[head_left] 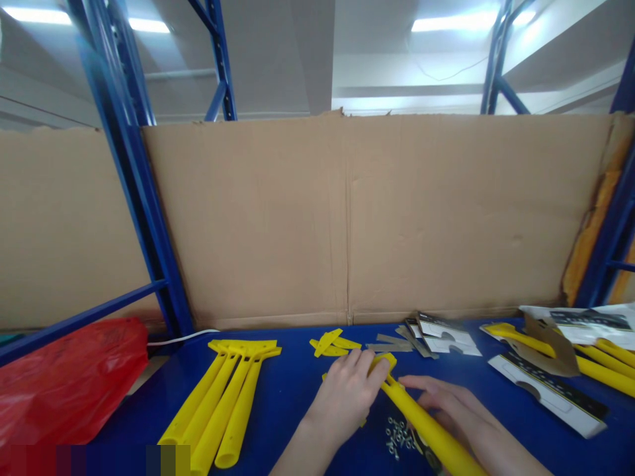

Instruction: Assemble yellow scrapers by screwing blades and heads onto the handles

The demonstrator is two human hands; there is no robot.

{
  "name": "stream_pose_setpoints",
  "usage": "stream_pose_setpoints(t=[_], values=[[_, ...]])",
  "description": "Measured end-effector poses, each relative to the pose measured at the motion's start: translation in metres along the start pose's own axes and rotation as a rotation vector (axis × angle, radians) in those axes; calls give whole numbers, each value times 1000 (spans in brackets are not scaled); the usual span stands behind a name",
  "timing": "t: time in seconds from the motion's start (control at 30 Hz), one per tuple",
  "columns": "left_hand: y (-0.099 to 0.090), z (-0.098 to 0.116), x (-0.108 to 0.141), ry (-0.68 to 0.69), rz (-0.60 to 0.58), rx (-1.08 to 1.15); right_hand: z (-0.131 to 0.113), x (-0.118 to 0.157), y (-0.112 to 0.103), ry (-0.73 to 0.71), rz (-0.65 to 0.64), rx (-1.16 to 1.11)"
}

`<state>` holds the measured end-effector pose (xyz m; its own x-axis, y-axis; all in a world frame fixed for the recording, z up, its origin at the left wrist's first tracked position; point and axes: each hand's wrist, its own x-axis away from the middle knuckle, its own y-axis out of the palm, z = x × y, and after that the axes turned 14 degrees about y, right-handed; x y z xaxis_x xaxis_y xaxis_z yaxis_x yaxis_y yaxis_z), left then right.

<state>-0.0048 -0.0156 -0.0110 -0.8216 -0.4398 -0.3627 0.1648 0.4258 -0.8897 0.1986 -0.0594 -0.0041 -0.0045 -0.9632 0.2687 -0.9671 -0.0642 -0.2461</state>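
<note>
A yellow tool with a long tubular handle lies slantwise between my hands, its head pointing away from me. My left hand is closed round the head end, fingers bent over it. Just right of the handle is my right hand, with its fingers curled and partly hidden behind the handle; what they hold cannot be made out. Small metal nuts lie scattered on the blue table below the tool. Small flat yellow pieces are piled beyond my left hand.
Several yellow handles lie side by side at left, near a red plastic bag. Grey metal strips and printed cards are behind my hands. At right are a white-and-black card sleeve and more yellow tools. Cardboard stands behind.
</note>
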Motion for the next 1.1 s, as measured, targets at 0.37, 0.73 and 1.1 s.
stream_pose_setpoints(t=[0.37,0.73,1.1], values=[[11,-25,11,-316,141,64,4,-12,-9,9,11,90],[14,-30,1,-869,556,799,-2,-8,-9,-218,204,457],[11,-22,-10,-1043,620,1242,-6,-22,-19,-182,483,763]])
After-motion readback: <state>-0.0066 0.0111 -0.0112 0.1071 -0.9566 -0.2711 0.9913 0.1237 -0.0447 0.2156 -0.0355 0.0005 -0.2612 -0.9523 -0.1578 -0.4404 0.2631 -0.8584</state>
